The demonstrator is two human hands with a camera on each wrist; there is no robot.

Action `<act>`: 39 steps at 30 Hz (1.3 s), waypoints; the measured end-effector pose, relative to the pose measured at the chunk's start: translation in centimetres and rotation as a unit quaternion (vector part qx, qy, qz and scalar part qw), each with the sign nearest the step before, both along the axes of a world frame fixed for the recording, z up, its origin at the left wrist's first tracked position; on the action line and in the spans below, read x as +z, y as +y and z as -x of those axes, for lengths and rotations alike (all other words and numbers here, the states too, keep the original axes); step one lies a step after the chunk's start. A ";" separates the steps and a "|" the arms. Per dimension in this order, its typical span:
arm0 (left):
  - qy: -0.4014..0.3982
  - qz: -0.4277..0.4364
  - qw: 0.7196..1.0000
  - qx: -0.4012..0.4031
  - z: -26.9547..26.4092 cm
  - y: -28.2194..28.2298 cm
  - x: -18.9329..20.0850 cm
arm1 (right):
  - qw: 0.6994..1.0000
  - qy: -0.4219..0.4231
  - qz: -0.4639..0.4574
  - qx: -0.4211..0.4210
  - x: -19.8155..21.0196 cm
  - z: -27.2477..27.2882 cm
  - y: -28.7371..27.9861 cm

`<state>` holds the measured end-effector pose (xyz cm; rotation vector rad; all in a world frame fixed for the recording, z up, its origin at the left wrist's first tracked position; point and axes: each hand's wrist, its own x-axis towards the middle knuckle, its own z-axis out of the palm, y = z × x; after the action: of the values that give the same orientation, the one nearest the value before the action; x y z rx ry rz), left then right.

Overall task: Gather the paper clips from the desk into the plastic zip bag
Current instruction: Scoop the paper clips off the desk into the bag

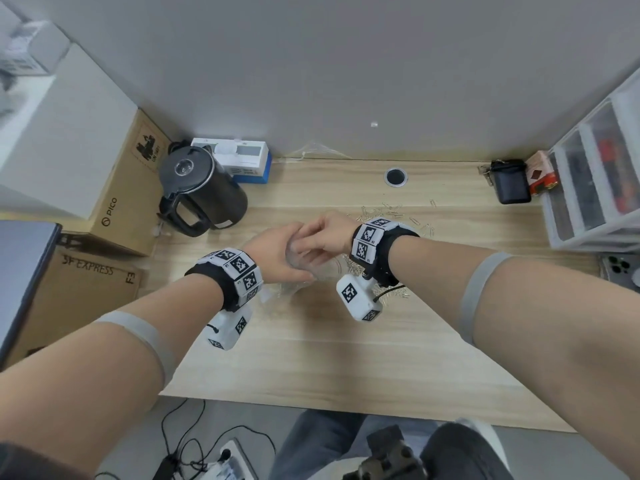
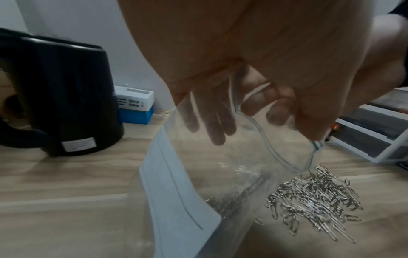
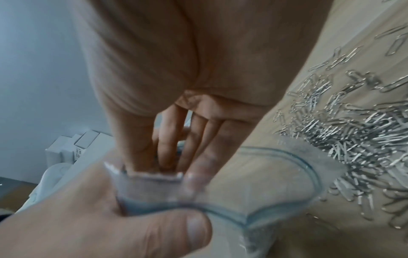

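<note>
My left hand (image 1: pixel 273 254) holds up the clear plastic zip bag (image 2: pixel 187 174), its thumb (image 3: pixel 172 233) pinching the blue zip rim (image 3: pixel 271 151). The mouth gapes open toward the desk. Several paper clips lie in the bag's bottom (image 2: pixel 232 200). My right hand (image 1: pixel 322 237) meets the left at that rim. Its thumb and fingers (image 3: pixel 167 139) point down together, their tips hidden behind the rim flap. A big pile of silver paper clips (image 2: pixel 313 197) lies on the desk beside the mouth, under my right wrist (image 1: pixel 393 292). More clips are scattered behind (image 1: pixel 388 211).
A black kettle (image 1: pixel 201 192) stands at the left with cardboard boxes (image 1: pixel 117 202) and a white-and-blue box (image 1: pixel 242 161). A black pouch (image 1: pixel 510 183), a plastic drawer unit (image 1: pixel 595 174) and a phone (image 1: pixel 620 268) are at the right. A cable hole (image 1: pixel 395 176) lies behind.
</note>
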<state>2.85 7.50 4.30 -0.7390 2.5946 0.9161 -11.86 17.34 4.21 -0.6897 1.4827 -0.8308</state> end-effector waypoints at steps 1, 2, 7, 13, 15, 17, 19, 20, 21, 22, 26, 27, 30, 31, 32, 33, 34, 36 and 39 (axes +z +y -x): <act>-0.008 0.003 1.000 -0.006 -0.7 -0.3 0.2 | 1.000 -0.003 0.003 -0.011 0.2 -0.1 -0.2; -0.016 0.008 1.000 -0.006 -1.4 -0.6 0.2 | 1.000 0.009 0.005 -0.023 0.3 -0.2 -0.5; -0.044 0.032 0.998 0.029 -5.3 -2.1 0.2 | 0.978 0.200 -0.023 -0.043 -2.5 0.7 -1.3; -0.069 0.023 0.995 0.071 -8.2 -2.7 -1.6 | 0.884 0.418 -0.074 0.199 -6.5 0.3 -0.8; -0.065 0.015 0.994 0.085 -8.3 -2.4 -2.2 | 0.866 0.438 -0.052 0.237 -7.7 -0.5 -0.6; -0.062 0.014 0.994 0.093 -8.1 -2.1 -2.8 | 0.852 0.444 -0.042 0.274 -8.8 -1.3 -0.5; -0.056 0.012 0.993 0.099 -7.9 -1.8 -3.5 | 0.835 0.457 -0.026 0.307 -9.2 -1.8 -0.1; -0.056 0.012 0.993 0.101 -7.8 -1.7 -3.8 | 0.826 0.466 -0.009 0.318 -9.3 -1.9 0.1; -0.058 0.013 0.993 0.101 -7.7 -1.6 -4.0 | 0.820 0.471 0.004 0.324 -9.3 -1.9 0.3; -0.063 0.015 0.993 0.098 -7.5 -1.6 -4.2 | 0.818 0.473 0.011 0.328 -9.4 -1.9 0.4; -0.086 0.023 0.993 0.081 -6.2 -1.8 -4.5 | 0.794 0.498 -0.022 0.349 -9.0 -0.9 0.5; -0.090 0.021 0.993 0.076 -5.7 -1.9 -4.5 | 0.787 0.501 -0.044 0.359 -8.8 -0.5 0.7; -0.100 0.010 0.993 0.061 -3.6 -2.3 -4.4 | 0.780 0.482 -0.084 0.392 -8.8 0.9 1.3; -0.102 0.009 0.993 0.055 -2.7 -2.3 -4.4 | 0.782 0.471 -0.083 0.398 -8.8 1.5 1.6; -0.103 0.009 0.993 0.050 -1.9 -2.2 -4.4 | 0.785 0.465 -0.074 0.402 -8.9 1.9 1.9; -0.102 0.010 0.994 0.043 -1.1 -2.2 -4.4 | 0.788 0.466 -0.057 0.399 -8.8 2.3 2.1; -0.102 0.010 0.994 0.038 -0.4 -2.1 -4.5 | 0.793 0.470 -0.035 0.386 -8.8 2.9 2.2; -0.104 0.007 0.994 0.034 0.7 -2.0 -4.6 | 0.812 0.473 0.001 0.341 -8.5 4.1 2.0; -0.121 -0.001 0.992 0.029 1.1 -2.0 -4.9 | 0.824 0.476 0.023 0.307 -8.4 5.2 0.6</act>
<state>1.76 5.51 -0.59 -0.8711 2.3718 0.7908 -17.05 17.93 -4.15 -1.6688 1.9068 0.0467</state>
